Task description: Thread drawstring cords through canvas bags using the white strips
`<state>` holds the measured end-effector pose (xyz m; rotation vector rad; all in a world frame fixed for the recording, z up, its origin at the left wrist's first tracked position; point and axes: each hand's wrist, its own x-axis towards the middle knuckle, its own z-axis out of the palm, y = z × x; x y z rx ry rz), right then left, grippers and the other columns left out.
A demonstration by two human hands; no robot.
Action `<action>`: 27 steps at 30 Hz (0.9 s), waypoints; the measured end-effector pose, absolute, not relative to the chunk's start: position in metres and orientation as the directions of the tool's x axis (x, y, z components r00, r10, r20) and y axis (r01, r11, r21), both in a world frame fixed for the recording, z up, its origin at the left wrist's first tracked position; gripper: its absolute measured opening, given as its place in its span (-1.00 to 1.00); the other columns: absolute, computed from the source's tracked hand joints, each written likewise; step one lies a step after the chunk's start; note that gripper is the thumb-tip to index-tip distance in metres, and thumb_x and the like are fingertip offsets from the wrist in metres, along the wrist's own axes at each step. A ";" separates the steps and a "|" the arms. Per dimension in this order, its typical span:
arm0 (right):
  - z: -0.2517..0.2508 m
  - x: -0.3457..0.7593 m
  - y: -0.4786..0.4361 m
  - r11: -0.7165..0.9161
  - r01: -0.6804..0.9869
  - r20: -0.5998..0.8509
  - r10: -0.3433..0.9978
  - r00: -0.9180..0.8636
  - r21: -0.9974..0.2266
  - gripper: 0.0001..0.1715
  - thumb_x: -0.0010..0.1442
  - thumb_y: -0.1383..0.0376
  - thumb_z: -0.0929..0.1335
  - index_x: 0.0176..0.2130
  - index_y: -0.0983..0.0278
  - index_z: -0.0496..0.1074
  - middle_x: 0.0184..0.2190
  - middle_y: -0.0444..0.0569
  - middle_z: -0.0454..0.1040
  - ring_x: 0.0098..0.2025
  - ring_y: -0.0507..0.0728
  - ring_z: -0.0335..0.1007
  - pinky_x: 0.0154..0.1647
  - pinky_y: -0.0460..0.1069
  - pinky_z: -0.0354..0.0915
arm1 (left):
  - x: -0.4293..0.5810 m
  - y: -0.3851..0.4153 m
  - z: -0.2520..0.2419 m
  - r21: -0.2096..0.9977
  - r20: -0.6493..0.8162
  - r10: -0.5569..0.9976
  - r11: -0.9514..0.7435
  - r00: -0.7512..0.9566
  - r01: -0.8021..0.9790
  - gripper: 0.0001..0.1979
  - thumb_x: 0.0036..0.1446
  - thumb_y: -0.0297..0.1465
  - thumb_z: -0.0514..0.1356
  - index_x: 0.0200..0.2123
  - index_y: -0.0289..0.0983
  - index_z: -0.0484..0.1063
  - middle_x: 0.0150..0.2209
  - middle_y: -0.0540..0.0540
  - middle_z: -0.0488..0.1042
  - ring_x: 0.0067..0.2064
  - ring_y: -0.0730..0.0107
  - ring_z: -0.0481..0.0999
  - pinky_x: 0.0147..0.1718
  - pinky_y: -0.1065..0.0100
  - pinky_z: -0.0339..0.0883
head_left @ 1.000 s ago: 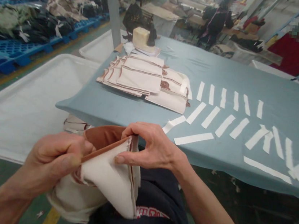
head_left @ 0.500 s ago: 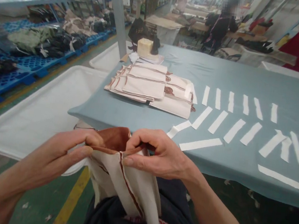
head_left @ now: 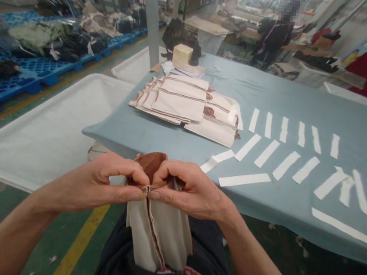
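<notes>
My left hand (head_left: 106, 183) and right hand (head_left: 193, 194) both pinch the bag (head_left: 174, 237) rim, thumbs close together at the seam (head_left: 151, 225). Bag's over my lap, beside the table (head_left: 116, 136). Step, I'd judge: working rim at seam. Next move calls for firm, even tension.

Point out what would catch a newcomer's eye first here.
Most likely the left hand and right hand, pinching the brown-lined rim of a cream fabric pouch at its seam, front and centre. Beyond them, white strips lie scattered across the right of the blue-green table, with stacked cream fabric pieces to their left.
</notes>
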<state>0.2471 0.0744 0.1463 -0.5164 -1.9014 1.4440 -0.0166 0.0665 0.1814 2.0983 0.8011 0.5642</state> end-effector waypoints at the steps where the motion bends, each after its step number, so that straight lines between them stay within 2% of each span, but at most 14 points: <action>1: 0.144 0.248 0.075 0.300 -0.078 0.270 0.677 -0.685 -0.951 -0.62 0.48 0.11 0.57 -0.27 0.24 0.49 -0.35 -0.21 0.47 -0.34 0.01 0.30 -0.25 -0.08 0.26 | -0.017 0.066 0.182 0.795 0.111 0.707 -0.485 0.698 0.364 -0.76 0.54 -0.28 0.32 -0.24 -0.20 0.67 -0.40 0.08 0.69 -0.42 0.47 0.57 -0.33 0.50 0.34; 5: 0.143 0.249 0.075 0.318 -0.035 0.257 0.692 -0.675 -0.948 -0.68 0.43 0.16 0.58 -0.27 0.23 0.50 -0.34 -0.20 0.50 -0.32 0.01 0.33 -0.21 -0.07 0.28 | -0.020 0.063 0.182 0.745 0.100 0.704 -0.521 0.703 0.416 -0.77 0.55 -0.36 0.26 -0.17 -0.19 0.72 -0.41 0.08 0.68 -0.44 0.48 0.56 -0.35 0.48 0.31; 10: 0.149 0.246 0.072 0.284 -0.020 0.222 0.701 -0.678 -0.959 -0.76 0.34 0.25 0.54 -0.31 0.23 0.47 -0.39 -0.24 0.46 -0.37 -0.01 0.29 -0.22 -0.07 0.28 | -0.020 0.058 0.186 0.703 0.077 0.702 -0.542 0.708 0.461 -0.74 0.59 -0.38 0.20 -0.08 -0.16 0.74 -0.31 0.10 0.73 -0.33 0.44 0.63 -0.27 0.50 0.33; 14: 0.149 0.244 0.072 0.290 -0.008 0.227 0.730 -0.644 -0.957 -0.86 0.27 0.35 0.46 -0.32 0.22 0.43 -0.40 -0.24 0.46 -0.39 -0.02 0.26 -0.26 -0.08 0.25 | -0.013 0.057 0.187 0.706 0.099 0.718 -0.539 0.689 0.459 -0.67 0.62 -0.34 0.15 -0.20 -0.18 0.67 -0.37 0.14 0.64 -0.37 0.48 0.58 -0.28 0.51 0.32; 18: 0.146 0.244 0.072 0.281 -0.007 0.215 0.720 -0.660 -0.960 -0.86 0.29 0.31 0.45 -0.31 0.21 0.43 -0.39 -0.23 0.48 -0.38 -0.01 0.28 -0.26 -0.07 0.27 | -0.009 0.054 0.181 0.716 0.103 0.754 -0.510 0.649 0.478 -0.61 0.64 -0.31 0.10 -0.28 -0.20 0.59 -0.41 0.14 0.57 -0.40 0.48 0.52 -0.32 0.48 0.29; 23: 0.149 0.242 0.069 0.397 0.135 0.251 0.772 -0.584 -0.908 -0.95 0.23 0.32 0.42 -0.29 0.21 0.44 -0.36 -0.20 0.51 -0.33 0.03 0.35 -0.18 -0.03 0.26 | -0.007 0.049 0.177 0.689 0.109 0.796 -0.492 0.595 0.532 -0.55 0.64 -0.28 0.09 -0.37 -0.20 0.52 -0.51 0.16 0.43 -0.47 0.47 0.40 -0.38 0.42 0.22; 27: 0.150 0.238 0.064 0.444 0.201 0.279 0.794 -0.540 -0.873 -0.97 0.20 0.30 0.39 -0.31 0.21 0.43 -0.36 -0.18 0.50 -0.31 0.05 0.34 -0.18 -0.01 0.23 | -0.002 0.044 0.182 0.674 0.115 0.826 -0.473 0.552 0.567 -0.57 0.60 -0.29 0.11 -0.38 -0.20 0.56 -0.52 0.15 0.45 -0.49 0.48 0.40 -0.42 0.39 0.20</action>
